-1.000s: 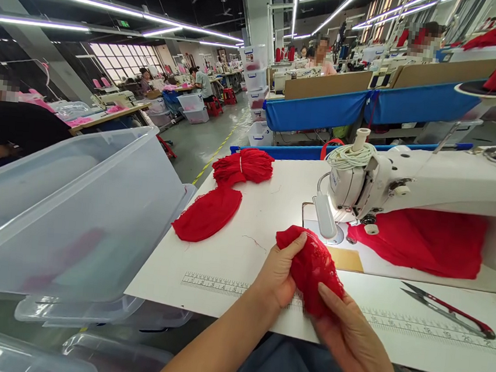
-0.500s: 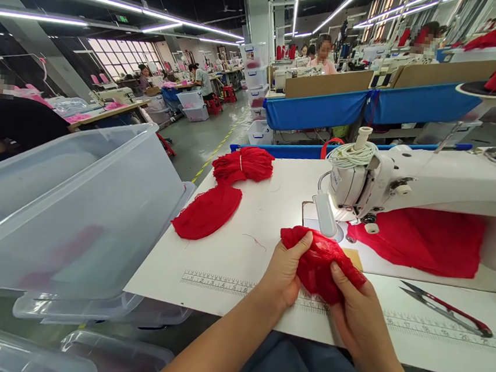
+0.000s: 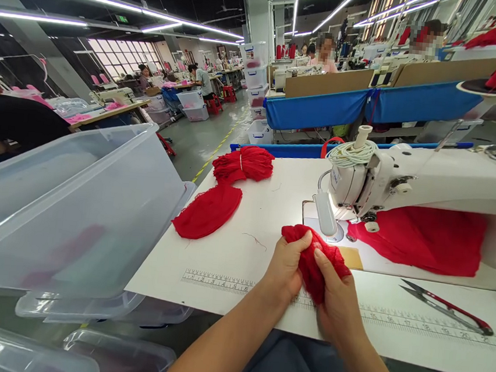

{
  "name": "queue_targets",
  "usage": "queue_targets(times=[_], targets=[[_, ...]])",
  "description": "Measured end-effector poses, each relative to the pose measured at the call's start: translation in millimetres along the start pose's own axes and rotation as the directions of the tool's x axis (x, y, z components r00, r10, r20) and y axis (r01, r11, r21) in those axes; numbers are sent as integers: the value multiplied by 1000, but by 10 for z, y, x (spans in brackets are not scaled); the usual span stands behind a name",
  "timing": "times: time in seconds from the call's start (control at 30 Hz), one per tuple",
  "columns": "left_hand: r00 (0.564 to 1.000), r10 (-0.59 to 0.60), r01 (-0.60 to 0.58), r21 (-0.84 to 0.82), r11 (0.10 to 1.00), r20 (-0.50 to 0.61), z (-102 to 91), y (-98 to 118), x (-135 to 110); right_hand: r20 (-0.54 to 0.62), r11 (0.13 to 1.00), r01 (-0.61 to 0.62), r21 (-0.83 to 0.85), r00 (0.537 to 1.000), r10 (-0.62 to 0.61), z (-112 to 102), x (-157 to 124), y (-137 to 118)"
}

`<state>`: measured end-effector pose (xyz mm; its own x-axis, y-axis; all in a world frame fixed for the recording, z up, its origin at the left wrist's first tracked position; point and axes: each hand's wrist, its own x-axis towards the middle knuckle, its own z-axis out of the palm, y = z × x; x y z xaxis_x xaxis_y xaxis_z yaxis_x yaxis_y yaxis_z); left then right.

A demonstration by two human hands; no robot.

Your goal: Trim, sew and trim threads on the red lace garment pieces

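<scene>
Left hand [image 3: 286, 266] and right hand [image 3: 337, 300] both pinch red lace piece [image 3: 307, 266], fingers closed on it, gathering its edges over table [image 3: 244, 221] by sewing machine [image 3: 406, 178].

Sewing machine [image 3: 406, 178]: white, on the right of the table [image 3: 273, 200], cord coiled on its head.
Red cloth [image 3: 422, 238]: spread flat under the machine's arm.
Snips [image 3: 447, 307]: red-handled, just behind the printed ruler strip [image 3: 216, 281].
Red stack [image 3: 207, 211]: flat, near the table's left edge, touching a tied bundle [image 3: 243, 165] behind it.
Clear bin [image 3: 74, 210]: tilted, left of the table.
Co-workers: seated at far benches.
</scene>
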<state>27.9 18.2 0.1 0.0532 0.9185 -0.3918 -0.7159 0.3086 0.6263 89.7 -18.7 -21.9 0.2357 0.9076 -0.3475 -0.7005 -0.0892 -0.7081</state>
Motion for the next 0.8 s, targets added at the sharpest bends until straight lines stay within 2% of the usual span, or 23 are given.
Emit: queue_targets(times=[0.17,0.37,0.47,0.67,0.73,0.8], targets=[[985,-42,45,17,999,-168,44,72,195,-48,998,46,-39,998,-48,-15,-100,163],[962,-84,95,30,995,-258,9,217,381,1,989,53,-137,999,-53,-42,-226,207],[956,-89,105,45,993,-279,-21,274,438,47,971,93,-219,995,-84,-80,-305,207],[953,-139,157,49,986,-269,-47,396,424,152,946,110,-305,986,-66,-182,-419,159],[960,-139,150,28,988,-241,-38,409,371,127,955,101,-280,990,-67,-193,-382,72],[969,-142,146,2,989,-203,-31,399,309,53,974,43,-223,998,-32,-188,-306,-47]])
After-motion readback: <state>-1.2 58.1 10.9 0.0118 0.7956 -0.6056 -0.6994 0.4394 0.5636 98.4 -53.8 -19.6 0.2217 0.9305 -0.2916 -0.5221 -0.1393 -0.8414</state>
